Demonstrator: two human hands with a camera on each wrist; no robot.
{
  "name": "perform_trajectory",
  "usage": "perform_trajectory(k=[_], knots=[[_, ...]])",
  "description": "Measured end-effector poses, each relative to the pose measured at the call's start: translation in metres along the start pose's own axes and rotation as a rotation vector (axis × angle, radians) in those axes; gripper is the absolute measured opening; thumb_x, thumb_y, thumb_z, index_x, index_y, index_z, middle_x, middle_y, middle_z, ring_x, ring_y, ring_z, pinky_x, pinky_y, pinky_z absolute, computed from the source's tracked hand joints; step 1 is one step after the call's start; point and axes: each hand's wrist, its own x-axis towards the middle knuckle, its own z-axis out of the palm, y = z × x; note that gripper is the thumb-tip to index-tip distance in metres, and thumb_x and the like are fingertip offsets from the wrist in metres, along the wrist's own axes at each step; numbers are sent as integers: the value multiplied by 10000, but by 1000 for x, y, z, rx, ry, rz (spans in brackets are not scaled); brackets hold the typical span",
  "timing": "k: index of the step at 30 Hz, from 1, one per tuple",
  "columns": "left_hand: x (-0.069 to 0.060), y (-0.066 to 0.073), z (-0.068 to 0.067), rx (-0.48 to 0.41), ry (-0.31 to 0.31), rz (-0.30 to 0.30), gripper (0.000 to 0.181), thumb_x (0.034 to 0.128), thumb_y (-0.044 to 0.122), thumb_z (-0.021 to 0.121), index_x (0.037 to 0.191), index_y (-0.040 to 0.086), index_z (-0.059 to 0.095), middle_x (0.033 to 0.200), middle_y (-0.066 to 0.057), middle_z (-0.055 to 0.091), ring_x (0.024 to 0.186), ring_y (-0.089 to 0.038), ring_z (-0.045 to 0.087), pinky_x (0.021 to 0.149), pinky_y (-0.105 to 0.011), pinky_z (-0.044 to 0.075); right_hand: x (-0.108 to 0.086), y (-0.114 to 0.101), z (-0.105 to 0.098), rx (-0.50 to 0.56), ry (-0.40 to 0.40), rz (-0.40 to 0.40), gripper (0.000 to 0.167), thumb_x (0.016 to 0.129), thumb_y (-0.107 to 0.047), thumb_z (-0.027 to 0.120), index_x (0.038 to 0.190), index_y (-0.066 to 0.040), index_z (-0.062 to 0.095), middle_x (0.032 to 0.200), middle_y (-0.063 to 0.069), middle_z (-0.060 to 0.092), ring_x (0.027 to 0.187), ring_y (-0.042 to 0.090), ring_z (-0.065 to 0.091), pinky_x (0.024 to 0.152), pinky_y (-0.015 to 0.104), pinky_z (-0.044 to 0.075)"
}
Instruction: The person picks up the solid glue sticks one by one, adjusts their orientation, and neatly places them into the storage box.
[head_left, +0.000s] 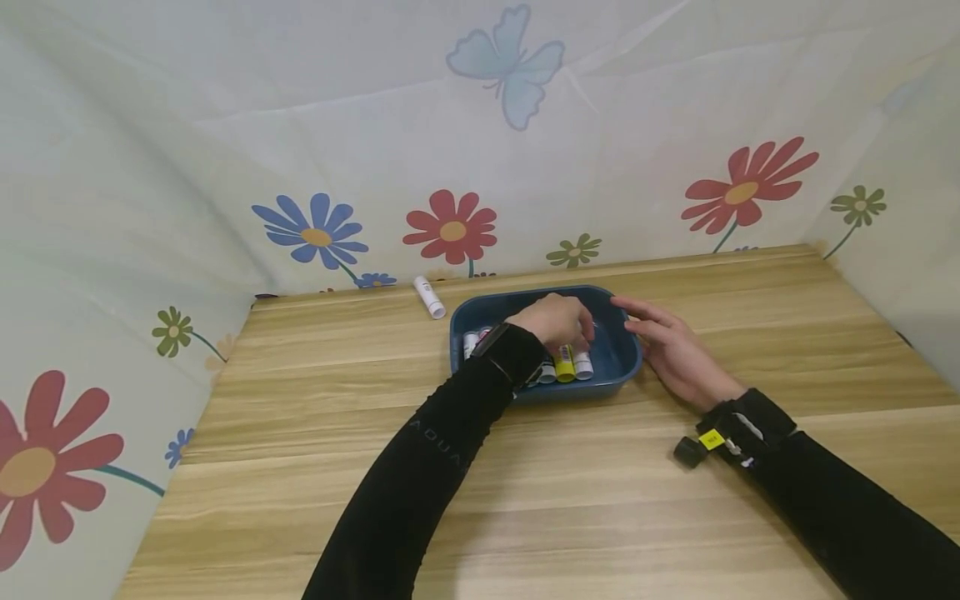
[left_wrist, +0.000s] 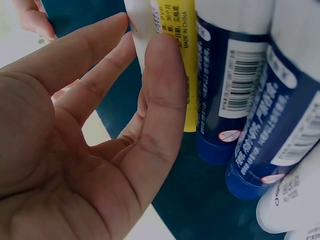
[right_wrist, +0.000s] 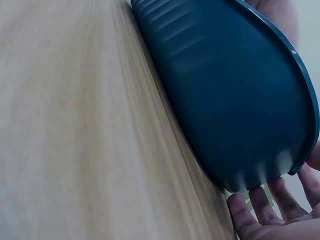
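Observation:
A dark blue tray (head_left: 618, 354) stands on the table with several glue sticks lying side by side in it. My left hand (head_left: 551, 321) reaches down into it from above. In the left wrist view, the thumb and fingers of that hand (left_wrist: 95, 135) pinch a white glue stick (left_wrist: 136, 20). Beside that stick lie a yellow glue stick (left_wrist: 190, 65) and blue-labelled glue sticks (left_wrist: 227, 85) with white tops. My right hand (head_left: 678, 354) rests at the tray's right end, its fingertips touching the outer wall, as the right wrist view shows.
One white glue stick (head_left: 429, 297) lies on the wooden table (head_left: 337, 417) behind and left of the tray. A flower-printed cloth (head_left: 360, 125) hangs along the back and both sides of the table.

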Motion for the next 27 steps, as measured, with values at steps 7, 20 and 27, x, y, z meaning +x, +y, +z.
perform_trajectory(k=[7, 20, 27], knots=[[1, -1, 0, 53, 8, 28, 226, 987, 184, 737, 1210, 159, 760, 1157, -7, 651, 890, -193, 629, 706, -270, 532, 1, 1, -1, 9, -10, -15, 466, 1117, -160, 482, 1574, -77, 441, 1587, -4, 369, 1371, 113, 381, 1034, 178, 442], [2, 0, -2, 109, 0, 52, 202, 1007, 207, 712, 1198, 167, 766, 1203, -8, 654, 955, -194, 623, 751, -286, 535, 3, 3, -2, 5, -17, -21, 472, 1118, -158, 478, 1576, -57, 426, 1590, 8, 350, 1365, 107, 386, 1024, 181, 454], [2, -4, -5, 84, 7, 84, 216, 1016, 218, 696, 1212, 150, 757, 1191, -10, 645, 931, -195, 620, 741, -282, 530, 1, 2, -2, -2, -16, -28, 440, 1118, -151, 476, 1552, -87, 477, 1556, -14, 389, 1359, 123, 392, 1017, 181, 461]])
